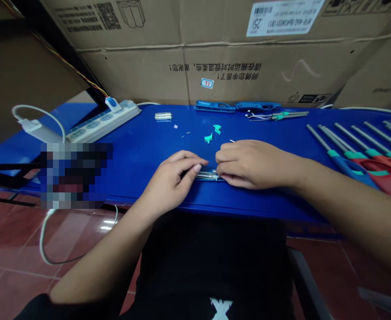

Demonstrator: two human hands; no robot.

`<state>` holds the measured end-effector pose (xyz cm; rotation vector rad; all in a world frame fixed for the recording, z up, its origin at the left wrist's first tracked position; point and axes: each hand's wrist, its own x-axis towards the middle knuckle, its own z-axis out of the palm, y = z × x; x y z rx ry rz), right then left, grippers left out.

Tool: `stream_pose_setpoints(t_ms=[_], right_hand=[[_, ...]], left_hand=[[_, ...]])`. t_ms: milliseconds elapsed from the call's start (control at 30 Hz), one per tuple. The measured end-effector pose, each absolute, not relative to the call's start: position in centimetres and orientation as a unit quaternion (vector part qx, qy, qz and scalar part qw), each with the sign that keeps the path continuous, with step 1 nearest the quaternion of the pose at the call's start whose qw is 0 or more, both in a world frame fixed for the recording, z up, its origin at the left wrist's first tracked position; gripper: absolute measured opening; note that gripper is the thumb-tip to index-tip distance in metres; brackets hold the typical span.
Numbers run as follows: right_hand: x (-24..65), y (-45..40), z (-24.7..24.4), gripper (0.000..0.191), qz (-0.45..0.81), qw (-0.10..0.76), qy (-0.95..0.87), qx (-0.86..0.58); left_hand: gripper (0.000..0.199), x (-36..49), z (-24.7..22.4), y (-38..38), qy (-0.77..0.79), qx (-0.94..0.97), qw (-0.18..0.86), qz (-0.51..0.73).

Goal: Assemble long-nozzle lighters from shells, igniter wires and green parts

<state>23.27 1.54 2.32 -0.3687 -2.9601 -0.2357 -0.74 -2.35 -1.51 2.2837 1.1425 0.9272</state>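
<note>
A clear, silvery fuel tank (206, 175) lies near the table's front edge in what looks like a blue lighter shell, mostly covered by my hands. My left hand (173, 178) grips its left end, with the thumb on top. Over its right end, my right hand (249, 163) has its fingers curled and pinched; what lies between those fingertips is hidden. Just beyond are two turquoise plastic pieces, one a curved trigger-like part (208, 138) and the other a smaller piece (217, 129). A thin pale rod end (232, 141) shows behind my right hand.
Two blue lighter shells (215, 106) lie along the cardboard box (142, 66). Nearby are a lighter neck with wires (278, 115) and another tank (163, 116). Several long-necked lighters (355, 166) lie at right. A power strip (104, 120) and cables stand at left.
</note>
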Motion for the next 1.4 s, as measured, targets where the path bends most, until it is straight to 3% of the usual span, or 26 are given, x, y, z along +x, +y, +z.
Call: stream_pose_setpoints(t_ms=[367,633,933,1267,1400], right_hand=[[23.2,1.8,2.1,0.027,-0.094,0.057,-0.987,-0.117],[22.5,1.6,2.2,0.029,-0.116,0.033,-0.979,-0.163],[24.5,-0.2,1.8,0.03,-0.114,0.116,-0.955,-0.246],[24.5,-1.6,0.2,0.035,-0.056,0.102,-0.953,-0.279],[25.1,-1.2,1.1,0.031,0.006,0.143,-0.94,-0.309]], left_hand=[[0.012,-0.8,-1.5,-1.2,0.422,0.828,0.242,0.28],[0.016,-0.9,-1.0,-0.8,0.424,0.852,0.216,0.218],[0.015,-0.7,-0.9,-0.5,0.424,0.844,0.243,0.22],[0.021,-0.8,-1.0,-0.9,0.414,0.849,0.214,0.249],[0.026,-0.4,-0.5,-1.4,0.419,0.847,0.194,0.263]])
